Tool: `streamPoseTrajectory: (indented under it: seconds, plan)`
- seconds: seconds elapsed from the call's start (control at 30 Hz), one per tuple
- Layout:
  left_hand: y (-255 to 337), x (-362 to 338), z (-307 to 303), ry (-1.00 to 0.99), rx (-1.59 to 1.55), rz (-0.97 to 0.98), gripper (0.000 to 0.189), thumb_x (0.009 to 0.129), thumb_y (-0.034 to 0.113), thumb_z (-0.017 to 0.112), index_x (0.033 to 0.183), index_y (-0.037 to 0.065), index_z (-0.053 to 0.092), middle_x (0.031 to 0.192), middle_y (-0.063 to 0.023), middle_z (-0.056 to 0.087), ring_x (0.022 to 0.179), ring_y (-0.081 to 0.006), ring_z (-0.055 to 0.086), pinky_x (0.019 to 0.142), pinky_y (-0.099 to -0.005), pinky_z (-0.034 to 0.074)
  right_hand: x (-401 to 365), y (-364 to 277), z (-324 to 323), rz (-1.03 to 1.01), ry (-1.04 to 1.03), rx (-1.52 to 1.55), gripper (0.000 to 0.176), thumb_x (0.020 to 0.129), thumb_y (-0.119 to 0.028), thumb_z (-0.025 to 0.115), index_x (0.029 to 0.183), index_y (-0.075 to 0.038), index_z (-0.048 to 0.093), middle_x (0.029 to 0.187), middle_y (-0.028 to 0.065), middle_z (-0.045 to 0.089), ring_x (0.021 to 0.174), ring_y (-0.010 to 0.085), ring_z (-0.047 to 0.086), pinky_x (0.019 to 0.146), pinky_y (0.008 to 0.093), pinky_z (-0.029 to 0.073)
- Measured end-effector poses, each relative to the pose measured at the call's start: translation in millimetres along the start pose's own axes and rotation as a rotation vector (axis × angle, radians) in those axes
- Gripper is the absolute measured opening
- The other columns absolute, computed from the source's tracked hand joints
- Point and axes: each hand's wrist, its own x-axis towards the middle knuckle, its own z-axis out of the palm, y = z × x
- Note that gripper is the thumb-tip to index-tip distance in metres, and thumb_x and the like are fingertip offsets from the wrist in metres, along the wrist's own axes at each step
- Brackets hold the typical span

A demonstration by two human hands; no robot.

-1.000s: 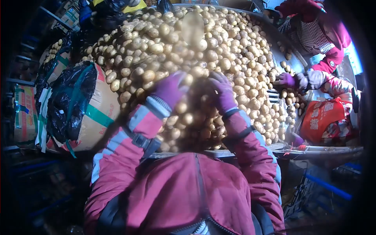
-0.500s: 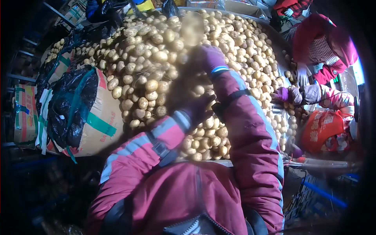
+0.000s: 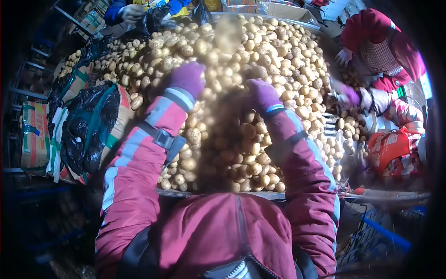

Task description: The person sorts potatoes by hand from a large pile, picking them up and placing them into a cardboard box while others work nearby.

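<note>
A broad heap of potatoes (image 3: 297, 69) covers the table in front of me. My left hand (image 3: 188, 80), in a purple glove, is over the left-middle of the heap with its fingers curled in; whatever they may hold is hidden. To the right, my right hand (image 3: 264, 95), gloved alike, bends down against the potatoes, its fingers closed and mostly out of sight. A dark shadow lies over the potatoes between my forearms. A blurred smudge covers part of the view at the top middle.
Left of the heap stand a carton wrapped in black plastic (image 3: 88, 130) and another taped carton (image 3: 35, 135). At right, a co-worker in red (image 3: 371, 37) and a blurred purple-gloved hand (image 3: 346, 94) reach near the heap. Another person's gloved hand (image 3: 132, 13) is at the top left. The table's metal edge (image 3: 274, 195) runs before me.
My left hand has moved from low in the middle up and left across the heap. My right hand has come nearer and slightly right. The co-workers' hands at right have shifted.
</note>
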Motion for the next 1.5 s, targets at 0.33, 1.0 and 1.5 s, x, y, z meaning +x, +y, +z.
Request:
streamPoseTrajectory:
  seconds: [0.33,1.0,1.5]
  plan:
    - [73.9,-28.4,-45.1,-0.53,-1.981,-0.289,0.044,0.103,0.028,0.05,0.134,-0.003,0.055,0.114,-0.0196,0.066,0.098,-0.0289,0.068,0.082,-0.0388,0.06,-128.1,74.9,-49.2,0.396,0.071,1.722,0.054,0.096,-0.04,0.06,0.129,0.002,0.059,0.112,0.0134,0.068,0.103,0.0251,0.066,0.088,0.0438,0.057]
    - [468.6,-122.1,-5.0,-1.597,-1.524,0.066,0.05,0.102,0.04,0.056,0.138,0.006,0.054,0.12,-0.0081,0.066,0.109,-0.0196,0.064,0.087,-0.0386,0.056,-486.3,-52.5,-33.7,0.9,0.615,1.74,0.031,0.097,-0.015,0.054,0.118,0.004,0.068,0.098,0.0101,0.071,0.084,0.0176,0.066,0.078,0.0318,0.055]
    - [384.1,-157.1,34.9,-0.92,-1.127,0.74,0.04,0.083,0.009,0.077,0.121,0.005,0.065,0.113,-0.0115,0.07,0.102,-0.0298,0.069,0.086,-0.0363,0.057,-831.3,-39.9,-117.9,1.594,1.256,0.401,0.033,0.099,-0.017,0.054,0.121,0.004,0.067,0.103,0.0095,0.071,0.09,0.0168,0.066,0.082,0.0308,0.054]
